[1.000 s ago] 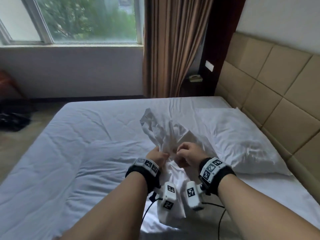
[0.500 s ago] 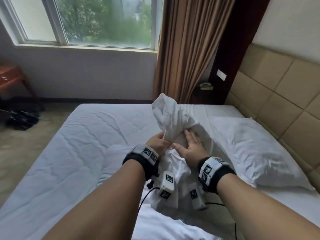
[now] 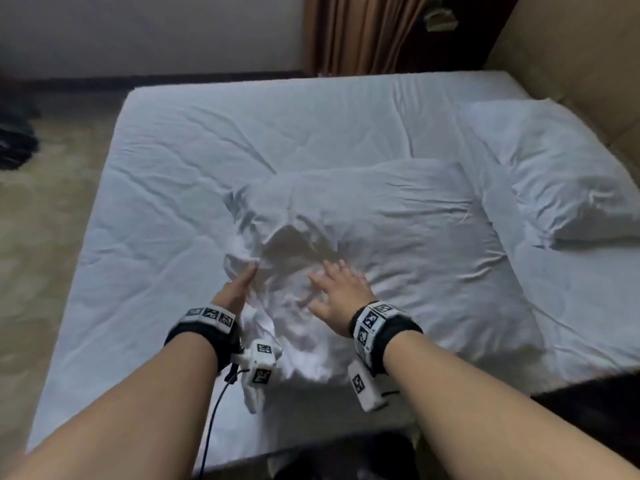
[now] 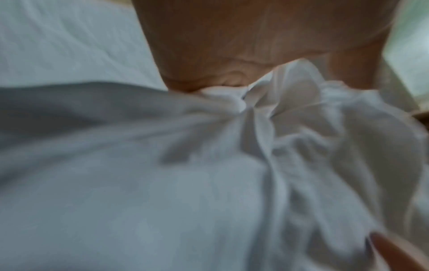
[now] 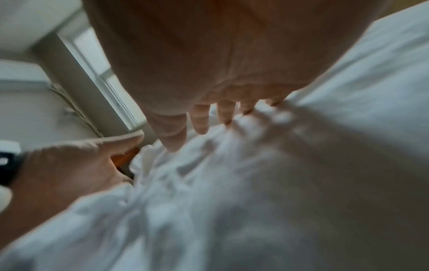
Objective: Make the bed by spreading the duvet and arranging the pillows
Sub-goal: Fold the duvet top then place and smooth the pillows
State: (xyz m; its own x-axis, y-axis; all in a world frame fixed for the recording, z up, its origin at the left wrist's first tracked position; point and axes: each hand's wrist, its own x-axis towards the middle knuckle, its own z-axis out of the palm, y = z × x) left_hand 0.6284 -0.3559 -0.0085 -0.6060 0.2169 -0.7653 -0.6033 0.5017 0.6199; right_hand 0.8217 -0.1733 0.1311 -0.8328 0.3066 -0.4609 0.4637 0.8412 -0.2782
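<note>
A white pillow [image 3: 398, 230] lies flat in the middle of the bed on the white duvet [image 3: 180, 188]. Its pillowcase's loose end [image 3: 277, 327] is bunched up at the near side. My left hand [image 3: 239, 289] stands edge-on at this bunch; in the left wrist view the pillowcase cloth [image 4: 290, 113] gathers to a point under its fingers, so it grips the cloth. My right hand [image 3: 341, 289] lies flat on the pillow, and its spread fingers [image 5: 200, 121] press the cloth. A second white pillow [image 3: 554, 178] lies at the right by the headboard.
A tan padded headboard [image 3: 571, 57] runs along the right. A brown curtain [image 3: 363, 32] hangs beyond the bed's far edge. Dark things [image 3: 17, 140] lie on the floor [image 3: 45, 220] at the left. The bed's near edge is below my forearms.
The pillow, held up by its case before, now lies flat on the bed. My right hand has opened and flattened onto it. The view has tilted down.
</note>
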